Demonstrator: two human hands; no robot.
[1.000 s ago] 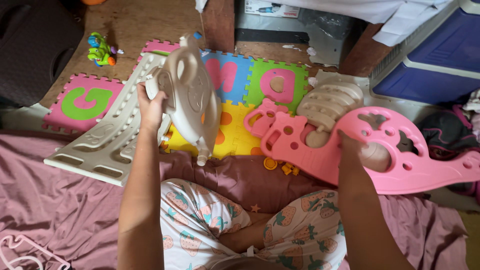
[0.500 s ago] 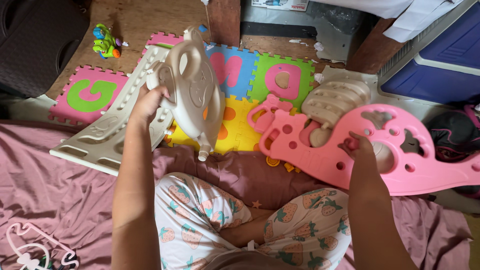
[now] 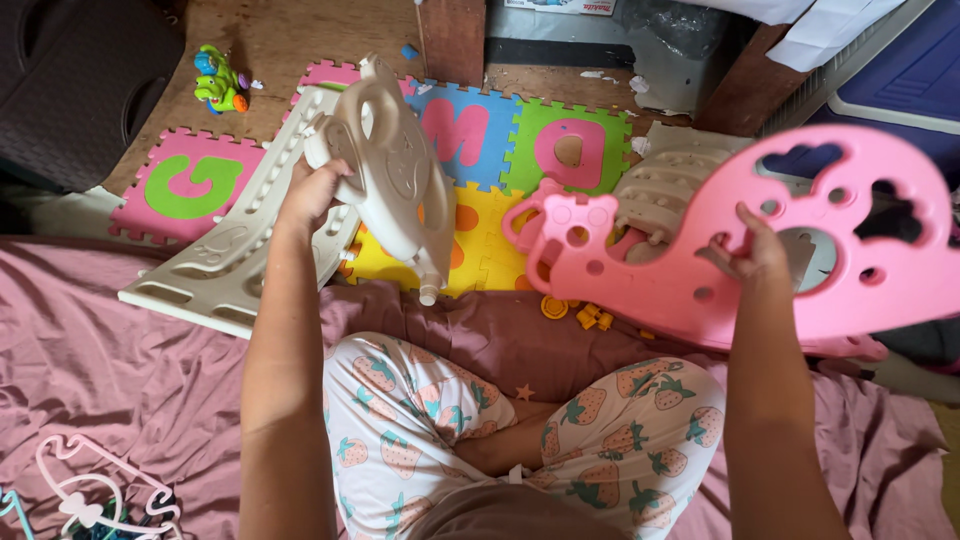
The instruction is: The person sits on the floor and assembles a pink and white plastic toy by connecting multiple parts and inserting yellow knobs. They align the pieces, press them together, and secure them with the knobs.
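Two hands are working: left hand (image 3: pixel 312 195) is gripping the beige toy panel (image 3: pixel 400 175) upright, right hand (image 3: pixel 750 255) is pinching the pink panel (image 3: pixel 690 250) steady above the foam mat (image 3: pixel 480 260).

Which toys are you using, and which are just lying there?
In hand: cream panel in left hand; pink panel in right hand.
Lying about: cream slide piece, foam letter mats, green toy, yellow bits.

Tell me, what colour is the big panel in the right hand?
Pink panel, with cut-out holes; the head view shows it, held by the right hand.
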